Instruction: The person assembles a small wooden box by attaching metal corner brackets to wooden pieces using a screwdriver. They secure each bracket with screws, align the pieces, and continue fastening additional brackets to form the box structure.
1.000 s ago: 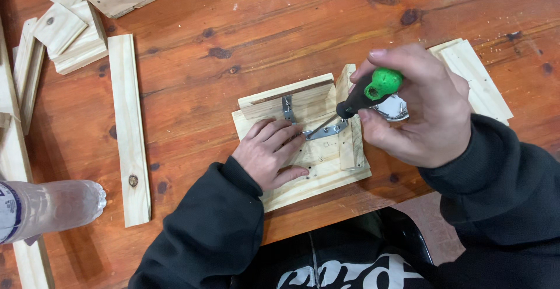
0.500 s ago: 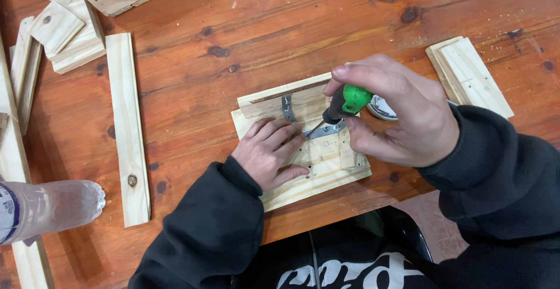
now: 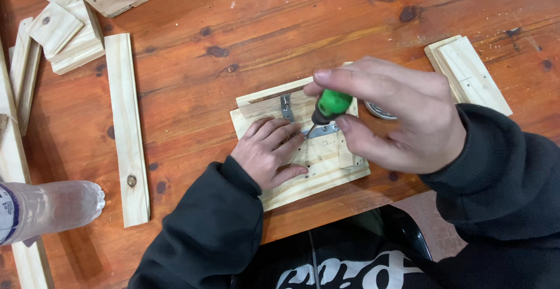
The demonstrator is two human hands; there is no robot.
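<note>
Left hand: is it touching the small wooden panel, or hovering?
Touching. The head view shows the left hand pressed flat on the wooden panel, fingers spread beside the metal bracket, no gap visible.

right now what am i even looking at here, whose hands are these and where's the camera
The camera sits on a person's head and looks down, so both hands and the dark sleeves belong to the wearer. There is one view only.

The surface is a reddish wooden table. In the middle lies a small pale wooden assembly with two metal brackets on it. The left hand presses flat on the wood. The right hand has its grip closed on a green-handled screwdriver, whose tip meets one bracket.

Around it: a long wooden strip to the left, stacked offcuts at the top left, another wooden piece to the right, and a clear plastic bottle lying at the left edge.
</note>
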